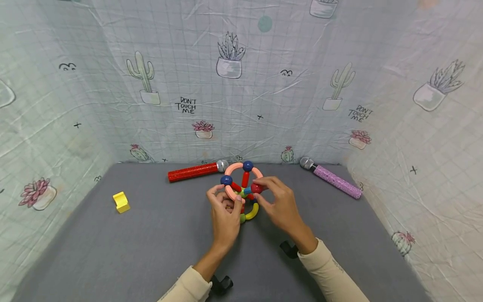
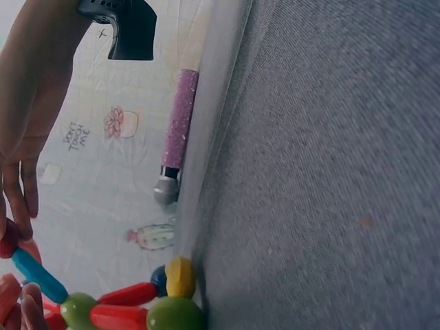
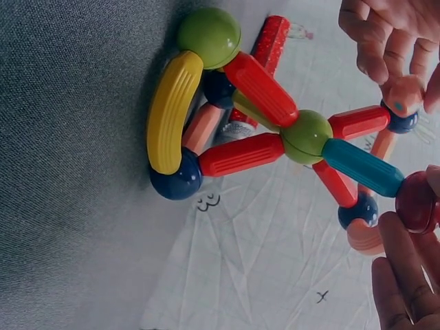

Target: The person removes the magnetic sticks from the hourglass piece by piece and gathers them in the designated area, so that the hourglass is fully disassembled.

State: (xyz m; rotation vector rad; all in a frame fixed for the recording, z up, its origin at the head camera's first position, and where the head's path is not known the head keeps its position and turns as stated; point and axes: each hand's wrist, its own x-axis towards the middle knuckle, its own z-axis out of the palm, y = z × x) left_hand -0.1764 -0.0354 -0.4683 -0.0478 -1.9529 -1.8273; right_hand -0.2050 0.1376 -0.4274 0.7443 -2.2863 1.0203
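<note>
A structure of magnetic balls and rods stands between my hands, with a green center ball (image 3: 306, 137) joining red rods and a blue rod (image 3: 363, 167). My right hand (image 1: 281, 206) pinches the dark red ball (image 1: 256, 188) at the outer end of that blue rod. With thumb and fingers, my left hand (image 1: 225, 218) holds a pink curved rod (image 1: 230, 193) that runs from a navy ball (image 1: 226, 180). Another navy ball (image 1: 247, 166) tops the structure. Low down, a yellow curved rod (image 3: 168, 113) links a green ball (image 3: 210, 37) and a navy ball (image 3: 177, 177) close over the table.
Behind the structure lies a red glitter microphone (image 1: 196, 171). A purple glitter microphone (image 1: 333, 179) is at the back right, and a small yellow block (image 1: 121, 202) sits on the left of the grey table (image 1: 158, 239). Printed cloth (image 1: 256, 96) hangs around the back and sides.
</note>
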